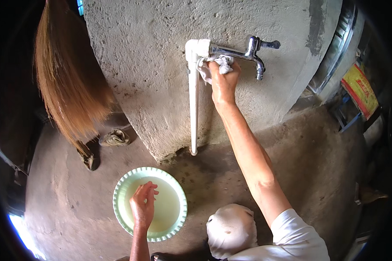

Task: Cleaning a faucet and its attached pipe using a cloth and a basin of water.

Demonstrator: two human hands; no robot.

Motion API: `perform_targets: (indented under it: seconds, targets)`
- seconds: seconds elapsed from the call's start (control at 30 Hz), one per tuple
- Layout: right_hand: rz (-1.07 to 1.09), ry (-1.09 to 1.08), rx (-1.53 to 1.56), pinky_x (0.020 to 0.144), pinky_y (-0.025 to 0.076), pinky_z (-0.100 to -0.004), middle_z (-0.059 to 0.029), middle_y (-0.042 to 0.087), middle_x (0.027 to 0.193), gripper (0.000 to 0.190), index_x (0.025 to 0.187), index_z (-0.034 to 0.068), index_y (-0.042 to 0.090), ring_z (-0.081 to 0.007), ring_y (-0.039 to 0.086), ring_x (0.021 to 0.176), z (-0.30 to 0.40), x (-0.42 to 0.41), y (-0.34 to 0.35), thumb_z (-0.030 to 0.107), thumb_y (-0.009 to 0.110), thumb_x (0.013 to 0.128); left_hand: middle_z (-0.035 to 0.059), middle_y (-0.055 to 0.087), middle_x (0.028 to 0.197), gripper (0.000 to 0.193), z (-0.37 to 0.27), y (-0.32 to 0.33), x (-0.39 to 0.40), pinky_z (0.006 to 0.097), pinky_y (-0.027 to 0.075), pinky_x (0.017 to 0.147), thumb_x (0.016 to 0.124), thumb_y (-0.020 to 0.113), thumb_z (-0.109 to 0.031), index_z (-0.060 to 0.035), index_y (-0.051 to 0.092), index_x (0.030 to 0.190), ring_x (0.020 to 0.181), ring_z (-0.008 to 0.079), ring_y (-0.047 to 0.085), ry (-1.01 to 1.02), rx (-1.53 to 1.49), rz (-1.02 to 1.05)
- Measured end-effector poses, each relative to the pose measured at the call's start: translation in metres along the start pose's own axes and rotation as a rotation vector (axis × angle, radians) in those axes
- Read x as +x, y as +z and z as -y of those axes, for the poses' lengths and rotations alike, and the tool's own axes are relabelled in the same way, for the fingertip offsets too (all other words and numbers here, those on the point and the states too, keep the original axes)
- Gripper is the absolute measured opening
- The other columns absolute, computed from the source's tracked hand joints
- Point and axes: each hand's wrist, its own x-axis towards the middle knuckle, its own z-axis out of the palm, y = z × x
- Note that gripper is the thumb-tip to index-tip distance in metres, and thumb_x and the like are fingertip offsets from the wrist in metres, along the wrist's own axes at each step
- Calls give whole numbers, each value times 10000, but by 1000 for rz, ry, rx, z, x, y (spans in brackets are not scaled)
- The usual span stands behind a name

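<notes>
My right hand point(227, 80) grips a crumpled white cloth point(226, 63) against the underside of the chrome tap point(232, 51), close to the white plastic elbow point(192, 49). From that elbow a white pipe point(193, 111) drops along the rough concrete wall. The tap's lever points to the right and its spout downward. Over a pale green plastic basin point(183, 208) with a scalloped rim is my left hand point(143, 202), its fingers loosely bent and holding nothing visible. Cloudy water point(166, 202) fills part of the basin; whether my fingertips touch it is unclear.
A reddish-brown straw broom point(72, 78) hangs at left, above crumpled cloth point(116, 137) on the concrete floor point(75, 205). A rounded, pale cloth-covered form point(232, 230) is near my right arm. At right is a yellow-and-red panel point(361, 89) on blue legs.
</notes>
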Motion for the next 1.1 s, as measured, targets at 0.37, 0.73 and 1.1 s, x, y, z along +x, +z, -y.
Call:
perform_targets:
  seconds: [0.37,0.73,1.1]
  targets:
    - [-42,-47,-395,568,533,-340,-115,535,930,379,1127,-24,397,-165,582,725,9,-5,15,66,592,815,119,679,931,205,9,-11,-1,286,536,632,927,534,-24,42,631,1095,762,172,665,-19,-30,-62]
    - [215,-371,-833,774,487,-411,-272,500,1094,428,1289,-112,349,-327,563,945,-89,-113,-65,-67,443,873,111,667,944,187,3,4,4,263,511,630,936,507,-12,53,630,1061,768,148,645,-27,-42,24]
    - [152,-345,-754,758,404,-459,-186,487,973,234,981,-29,506,-334,499,910,-77,-78,-25,104,637,840,105,673,933,178,19,10,9,267,532,623,936,527,-29,17,644,1063,775,149,661,-45,-50,-13]
